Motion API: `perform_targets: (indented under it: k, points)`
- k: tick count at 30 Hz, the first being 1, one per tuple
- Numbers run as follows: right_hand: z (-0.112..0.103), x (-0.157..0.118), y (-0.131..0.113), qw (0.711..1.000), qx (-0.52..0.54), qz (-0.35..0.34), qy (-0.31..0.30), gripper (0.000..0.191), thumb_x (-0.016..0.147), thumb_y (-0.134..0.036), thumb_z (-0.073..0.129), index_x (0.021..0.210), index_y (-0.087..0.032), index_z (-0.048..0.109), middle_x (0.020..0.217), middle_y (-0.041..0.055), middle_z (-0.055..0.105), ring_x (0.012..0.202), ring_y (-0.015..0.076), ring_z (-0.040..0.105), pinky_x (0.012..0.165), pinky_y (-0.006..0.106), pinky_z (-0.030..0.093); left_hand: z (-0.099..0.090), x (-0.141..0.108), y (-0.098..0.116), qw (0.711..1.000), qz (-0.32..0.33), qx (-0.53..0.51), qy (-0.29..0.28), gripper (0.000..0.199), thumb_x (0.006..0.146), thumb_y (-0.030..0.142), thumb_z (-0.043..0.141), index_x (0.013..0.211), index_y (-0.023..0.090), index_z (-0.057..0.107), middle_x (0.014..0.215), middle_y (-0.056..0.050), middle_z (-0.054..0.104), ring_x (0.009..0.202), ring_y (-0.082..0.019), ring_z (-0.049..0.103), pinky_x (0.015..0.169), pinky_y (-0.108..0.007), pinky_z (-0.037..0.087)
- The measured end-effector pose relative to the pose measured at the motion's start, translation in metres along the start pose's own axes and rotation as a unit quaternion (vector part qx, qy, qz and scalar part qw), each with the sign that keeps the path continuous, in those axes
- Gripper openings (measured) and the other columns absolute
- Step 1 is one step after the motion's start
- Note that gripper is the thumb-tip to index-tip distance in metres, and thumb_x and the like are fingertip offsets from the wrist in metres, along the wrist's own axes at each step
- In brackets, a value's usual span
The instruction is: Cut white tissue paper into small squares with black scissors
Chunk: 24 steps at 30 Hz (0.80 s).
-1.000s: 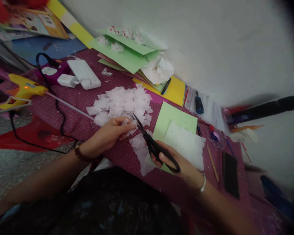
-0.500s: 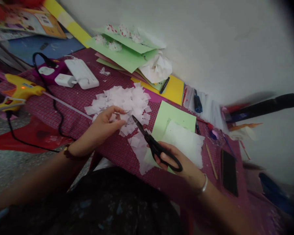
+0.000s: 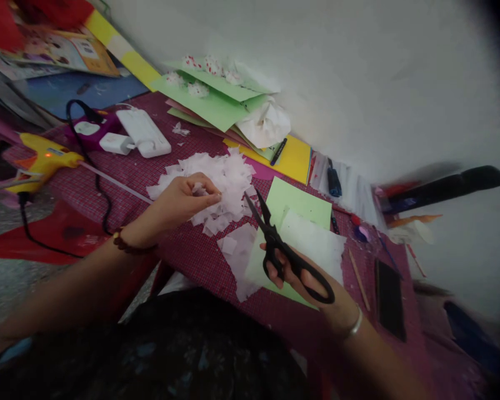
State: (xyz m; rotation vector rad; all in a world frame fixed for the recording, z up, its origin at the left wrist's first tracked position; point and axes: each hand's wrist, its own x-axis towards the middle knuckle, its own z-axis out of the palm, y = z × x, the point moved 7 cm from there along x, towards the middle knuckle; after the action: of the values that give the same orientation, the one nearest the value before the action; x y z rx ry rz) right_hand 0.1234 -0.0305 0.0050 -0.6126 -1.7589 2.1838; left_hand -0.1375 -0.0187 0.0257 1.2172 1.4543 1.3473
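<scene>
In the head view, your right hand (image 3: 294,272) holds the black scissors (image 3: 270,233), fingers through the handles, blades parted and pointing toward your left hand. Your left hand (image 3: 187,197) has its thumb and fingertips brought together at the edge of the heap of white paper pieces (image 3: 229,175); you cannot tell whether a scrap is pinched between them. The scissors are above the surface (image 3: 200,250), just right of that heap. Beneath and beside your right hand lie a light green sheet (image 3: 302,200) and a white sheet (image 3: 312,241). The yellow glue gun (image 3: 45,161) is at your far left, its pale stick pointing toward the heap.
</scene>
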Motion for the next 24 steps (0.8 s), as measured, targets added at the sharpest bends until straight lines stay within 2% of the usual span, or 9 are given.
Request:
perform_targets:
  k: [2, 5, 8, 11, 14, 18, 24]
  points:
    - [-0.006, 0.001, 0.002, 0.999, -0.031, 0.002, 0.027, 0.056, 0.091, -0.064, 0.057, 0.127, -0.022, 0.055, 0.093, 0.0047, 0.052, 0.077, 0.0178, 0.045, 0.07, 0.033, 0.038, -0.004, 0.0, -0.006, 0.995, -0.029, -0.091, 0.029, 0.013, 0.072, 0.025, 0.078, 0.069, 0.016, 0.069, 0.072, -0.001, 0.057, 0.062, -0.008, 0.047, 0.051, -0.019, 0.031]
    - [-0.009, 0.004, 0.006, 0.994, -0.088, 0.026, 0.05, 0.061, 0.089, -0.066, 0.06, 0.129, -0.021, 0.052, 0.096, 0.0053, 0.052, 0.081, 0.0182, 0.047, 0.074, 0.033, 0.041, 0.003, -0.004, -0.016, 0.964, -0.112, -0.239, 0.032, 0.019, 0.073, 0.025, 0.078, 0.067, 0.016, 0.063, 0.061, 0.003, 0.047, 0.052, -0.006, 0.039, 0.043, -0.018, 0.021]
    - [-0.003, 0.011, 0.005, 0.991, -0.117, 0.051, 0.034, 0.069, 0.085, -0.07, 0.061, 0.13, -0.02, 0.051, 0.1, 0.0068, 0.054, 0.088, 0.0201, 0.051, 0.081, 0.035, 0.043, 0.016, -0.007, -0.017, 0.94, -0.144, -0.307, 0.021, 0.02, 0.074, 0.021, 0.076, 0.066, 0.015, 0.059, 0.064, 0.002, 0.051, 0.053, -0.005, 0.044, 0.042, -0.016, 0.023]
    - [0.003, 0.02, -0.001, 0.989, -0.134, 0.055, 0.025, 0.072, 0.084, -0.072, 0.062, 0.131, -0.02, 0.051, 0.096, 0.0065, 0.055, 0.088, 0.0208, 0.052, 0.081, 0.036, 0.045, 0.025, -0.01, -0.019, 0.942, -0.153, -0.298, 0.011, 0.017, 0.075, 0.02, 0.075, 0.068, 0.015, 0.06, 0.062, 0.002, 0.055, 0.05, -0.004, 0.044, 0.042, -0.015, 0.026]
    - [0.006, 0.031, -0.006, 0.989, -0.136, 0.043, 0.028, 0.069, 0.082, -0.072, 0.065, 0.126, -0.02, 0.053, 0.091, 0.0047, 0.054, 0.079, 0.0182, 0.05, 0.074, 0.035, 0.045, 0.03, -0.009, -0.023, 0.948, -0.148, -0.282, 0.004, 0.022, 0.074, 0.023, 0.077, 0.066, 0.016, 0.058, 0.057, 0.003, 0.054, 0.049, -0.005, 0.045, 0.042, -0.015, 0.028]
    - [0.005, 0.043, -0.004, 0.992, -0.113, 0.042, 0.04, 0.063, 0.081, -0.071, 0.066, 0.119, -0.021, 0.057, 0.086, 0.0023, 0.053, 0.069, 0.0146, 0.045, 0.063, 0.031, 0.041, 0.027, -0.008, -0.025, 0.949, -0.144, -0.282, 0.007, 0.027, 0.07, 0.025, 0.079, 0.064, 0.016, 0.054, 0.057, 0.003, 0.053, 0.05, -0.005, 0.048, 0.044, -0.016, 0.031]
    - [0.0, 0.05, 0.0, 0.994, -0.092, 0.035, 0.05, 0.053, 0.083, -0.067, 0.066, 0.106, -0.02, 0.059, 0.078, -0.0002, 0.051, 0.064, 0.0125, 0.043, 0.057, 0.028, 0.033, 0.019, -0.005, -0.022, 0.951, -0.157, -0.267, 0.012, 0.024, 0.07, 0.022, 0.077, 0.064, 0.016, 0.054, 0.058, 0.005, 0.051, 0.048, -0.004, 0.047, 0.043, -0.016, 0.03]
